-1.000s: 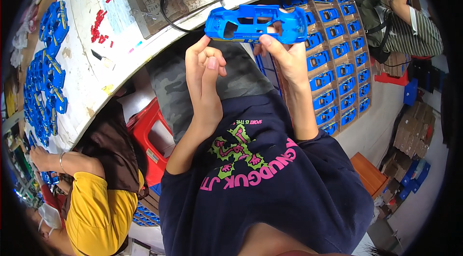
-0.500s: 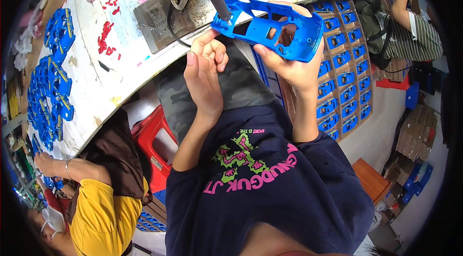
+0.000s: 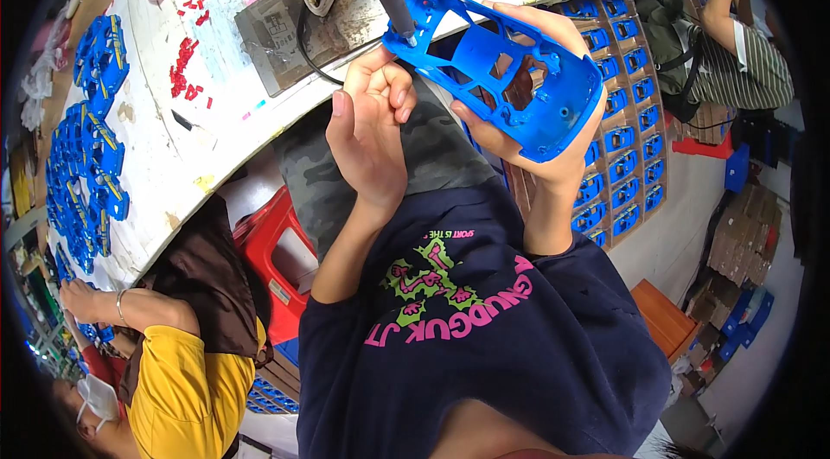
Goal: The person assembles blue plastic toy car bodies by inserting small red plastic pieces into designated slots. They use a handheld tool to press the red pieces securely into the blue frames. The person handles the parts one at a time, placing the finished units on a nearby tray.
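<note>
A blue plastic toy car body (image 3: 481, 53) is tilted, its hollow inside facing up. My right hand (image 3: 553, 161) is closed around its near, wider end, with the thumb on one side and the fingers on the other. At the far narrow end, the metal tip of a dark rod-shaped tool (image 3: 393, 5) comes down onto the shell. My left hand (image 3: 372, 117) holds nothing; its index finger reaches up to that end by the tip, the other fingers loosely curled and the thumb apart. The index fingertip is partly hidden by the shell.
Small red pieces (image 3: 183, 67) lie on the white table (image 3: 233, 126). Stacked blue car parts (image 3: 86, 156) line its left side. A cardboard tray (image 3: 616, 191) of blue car bodies stands at right. A co-worker in a yellow sleeve (image 3: 186, 381) sits left, beside a red stool (image 3: 270, 264).
The car body has turned clockwise, its near end swinging down and to the right with my right hand. The narrow end stays under the tool tip. My left hand has barely shifted.
</note>
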`<state>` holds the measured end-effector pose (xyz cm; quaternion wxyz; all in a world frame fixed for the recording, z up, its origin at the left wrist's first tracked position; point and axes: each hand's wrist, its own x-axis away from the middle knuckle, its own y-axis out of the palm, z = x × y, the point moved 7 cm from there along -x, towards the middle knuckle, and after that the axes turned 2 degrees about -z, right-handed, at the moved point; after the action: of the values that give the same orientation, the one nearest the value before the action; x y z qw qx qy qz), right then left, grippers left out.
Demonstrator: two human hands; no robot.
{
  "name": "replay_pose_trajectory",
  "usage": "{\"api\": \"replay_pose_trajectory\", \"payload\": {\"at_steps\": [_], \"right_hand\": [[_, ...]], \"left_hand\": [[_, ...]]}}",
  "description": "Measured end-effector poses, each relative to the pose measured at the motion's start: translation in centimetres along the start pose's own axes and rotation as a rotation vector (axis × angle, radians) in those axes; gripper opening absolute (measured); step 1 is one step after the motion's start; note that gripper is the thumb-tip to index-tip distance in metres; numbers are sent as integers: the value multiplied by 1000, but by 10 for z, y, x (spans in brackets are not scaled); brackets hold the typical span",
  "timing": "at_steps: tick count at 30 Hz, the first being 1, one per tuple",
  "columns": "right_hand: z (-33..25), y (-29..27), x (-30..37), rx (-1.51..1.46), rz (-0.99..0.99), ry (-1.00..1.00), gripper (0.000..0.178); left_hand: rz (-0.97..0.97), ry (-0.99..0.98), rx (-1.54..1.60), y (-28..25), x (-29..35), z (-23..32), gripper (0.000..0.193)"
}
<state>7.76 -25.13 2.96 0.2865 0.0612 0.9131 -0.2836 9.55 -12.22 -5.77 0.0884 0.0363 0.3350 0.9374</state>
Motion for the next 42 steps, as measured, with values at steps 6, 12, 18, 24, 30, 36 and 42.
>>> {"api": "replay_pose_trajectory", "payload": {"at_steps": [6, 12, 18, 24, 30, 36, 42], "right_hand": [[-3, -3, -2, 4, 52, -24, 55], [-4, -2, -1, 11, 13, -11, 61], [-4, -4, -1, 23, 69, -36, 55], [-6, -5, -2, 60, 50, -63, 55], [-5, -4, -1, 24, 20, -25, 58], [-9, -6, -3, 84, 41, -76, 56], [-7, -4, -1, 45, 20, -31, 61]], "left_hand": [[8, 1, 9, -1, 0, -1, 64], [16, -6, 24, 1, 0, -1, 63], [14, -8, 43, 2, 0, -2, 63], [10, -22, 52, 2, 1, -3, 63], [26, -27, 39, 3, 1, -1, 63], [9, -30, 59, 3, 0, -2, 62], [14, -31, 64, 4, -1, -1, 61]]}}
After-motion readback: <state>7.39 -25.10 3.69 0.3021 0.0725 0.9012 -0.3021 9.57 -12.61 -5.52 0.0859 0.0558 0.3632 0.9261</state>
